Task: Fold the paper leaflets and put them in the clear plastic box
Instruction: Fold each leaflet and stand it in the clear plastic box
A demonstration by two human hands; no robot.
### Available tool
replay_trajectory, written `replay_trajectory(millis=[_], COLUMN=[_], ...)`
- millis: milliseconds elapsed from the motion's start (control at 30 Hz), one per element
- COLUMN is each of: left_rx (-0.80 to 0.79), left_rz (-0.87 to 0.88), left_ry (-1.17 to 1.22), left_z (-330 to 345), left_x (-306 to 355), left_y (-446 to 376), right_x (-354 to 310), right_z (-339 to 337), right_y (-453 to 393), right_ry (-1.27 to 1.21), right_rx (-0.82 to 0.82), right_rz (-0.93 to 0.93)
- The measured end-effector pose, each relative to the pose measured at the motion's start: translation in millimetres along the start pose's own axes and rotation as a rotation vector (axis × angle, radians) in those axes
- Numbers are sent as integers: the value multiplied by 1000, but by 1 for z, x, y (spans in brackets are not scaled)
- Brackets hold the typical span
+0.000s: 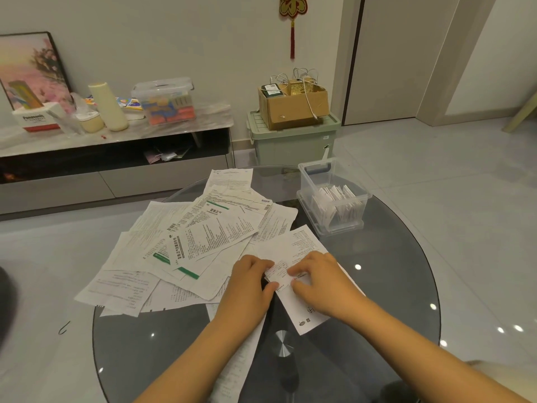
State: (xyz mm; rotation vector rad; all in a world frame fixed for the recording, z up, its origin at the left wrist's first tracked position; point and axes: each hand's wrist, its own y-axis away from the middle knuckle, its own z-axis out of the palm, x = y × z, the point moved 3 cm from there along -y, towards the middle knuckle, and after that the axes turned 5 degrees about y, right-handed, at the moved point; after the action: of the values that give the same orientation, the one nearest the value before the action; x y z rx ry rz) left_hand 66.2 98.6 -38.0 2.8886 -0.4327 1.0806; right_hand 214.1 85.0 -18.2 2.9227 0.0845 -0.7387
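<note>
At the far left, a framed picture is leaned against the wall on a low cabinet, where a cream bottle and a lidded clear storage box are also stood. Nearer, a round dark glass table is seen, and its left and middle parts are covered by a loose spread of unfolded paper leaflets, overlapped at many angles, some printed with green bars.

Near the middle of the table the left hand is laid over the near right edge of that spread, its fingers curled, and a small folded leaflet is pinched at its left end between thumb and fingers. The same folded leaflet is gripped at its right end by the right hand, whose fingers are bent down onto the paper. The folded piece is held just above a larger open sheet that is laid flat beneath both hands.

To the far right of the hands, well apart from them, the clear plastic box is set upright on the table near its far edge, open at the top, with folded leaflets stacked on edge inside it. Beyond it, on the floor by the wall, a cardboard box is rested on a pale green bin.
</note>
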Motion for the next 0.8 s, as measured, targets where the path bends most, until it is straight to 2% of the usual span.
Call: replay_trajectory(millis=[167, 434, 600, 700, 800], left_rx=[19, 122, 228, 263, 258], left_rz=[-89, -227, -389, -395, -361], left_ry=[-40, 235, 580, 748, 840], left_z=[-1, -9, -17, -17, -14], left_x=[-4, 8, 18, 32, 55], left_y=[-2, -4, -6, -9, -14], right_x=[-2, 3, 10, 10, 7], right_z=[2, -4, -18, -25, -41], right_y=[-2, -5, -6, -4, -3], right_ry=[74, 12, -236, -546, -833], right_rx=[2, 29, 84, 75, 135], right_rz=[12, 52, 175, 249, 250])
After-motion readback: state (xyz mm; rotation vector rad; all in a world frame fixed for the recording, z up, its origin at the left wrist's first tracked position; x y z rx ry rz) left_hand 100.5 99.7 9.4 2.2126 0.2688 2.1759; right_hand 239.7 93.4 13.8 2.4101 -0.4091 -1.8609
